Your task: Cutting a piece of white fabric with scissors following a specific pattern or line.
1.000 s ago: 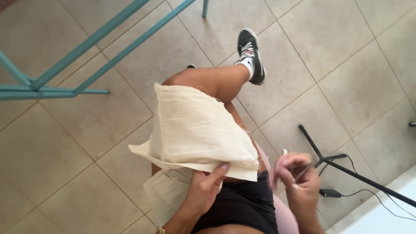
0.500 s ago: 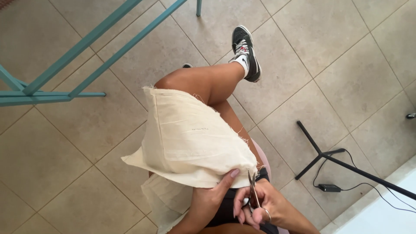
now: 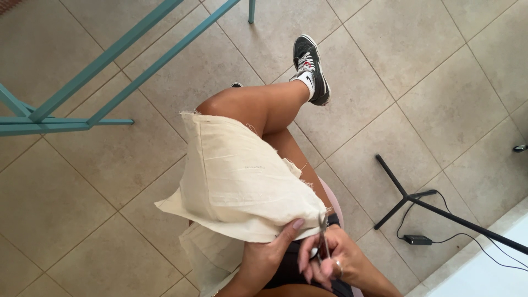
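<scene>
— What are the hands busy with?
— The left hand (image 3: 272, 254) pinches the near edge of the cream, frayed-edged woven cloth (image 3: 239, 181), fingers closed on it. The right hand (image 3: 330, 264) is curled shut around a small pair of metal scissors (image 3: 322, 239), blades up at the cloth's corner.
— Which step is that?
— I'd judge a cut just starting at that corner; the next move calls for the edge held taut and the blades fed squarely.
— Where does the cloth lie?
— Draped over the person's crossed bare legs, above black shorts (image 3: 297, 269).
— And around them?
— A black-and-white canvas sneaker (image 3: 312, 66), matte beige floor tiles (image 3: 451, 99), a teal metal frame (image 3: 110, 60), a black stand leg (image 3: 418, 198) with a cable adapter (image 3: 417, 240)
</scene>
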